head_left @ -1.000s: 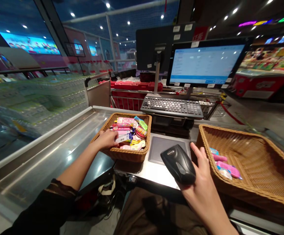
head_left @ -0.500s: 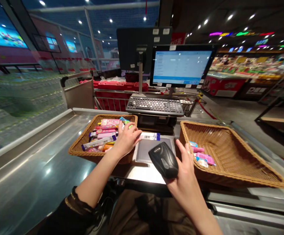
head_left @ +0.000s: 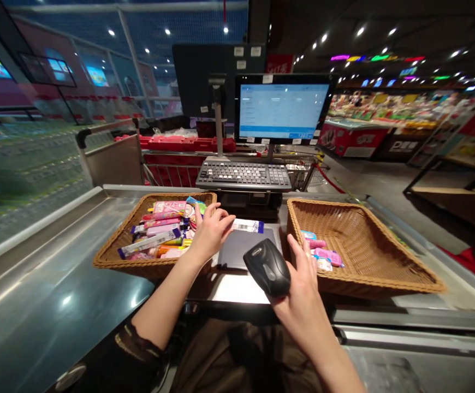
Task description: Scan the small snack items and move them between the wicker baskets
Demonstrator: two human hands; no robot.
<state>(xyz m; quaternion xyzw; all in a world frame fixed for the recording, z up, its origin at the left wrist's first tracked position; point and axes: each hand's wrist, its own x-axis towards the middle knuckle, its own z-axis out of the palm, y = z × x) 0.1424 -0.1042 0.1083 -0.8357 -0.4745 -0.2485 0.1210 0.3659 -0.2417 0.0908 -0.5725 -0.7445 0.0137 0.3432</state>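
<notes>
My left hand [head_left: 208, 232] is over the right rim of the left wicker basket [head_left: 108, 256]. Its fingers pinch a slim white-and-blue packet [head_left: 248, 225], which lies with its barcode showing above a grey plate [head_left: 239, 248] in the counter. Colourful small packets and tubes fill that basket, among them a similar white-and-blue packet [head_left: 149, 243]. A black barcode scanner [head_left: 267, 267] is gripped in my right hand [head_left: 301, 284], its head angled toward the plate. The right hand's fingers reach up by the near left side of the right wicker basket [head_left: 360, 234], where several pink and blue packets [head_left: 323, 257] lie.
Beyond the plate stand a keyboard [head_left: 243, 173] and a lit monitor [head_left: 282, 112], with a second screen's dark back [head_left: 217, 82] behind. A metal counter [head_left: 69, 289] spreads left. A shopping cart [head_left: 172, 169] with red contents is farther back.
The view has turned slightly right, so the surroundings sit farther left. My left hand and the packet have moved a little right, away from the left basket. My right hand still holds the scanner.
</notes>
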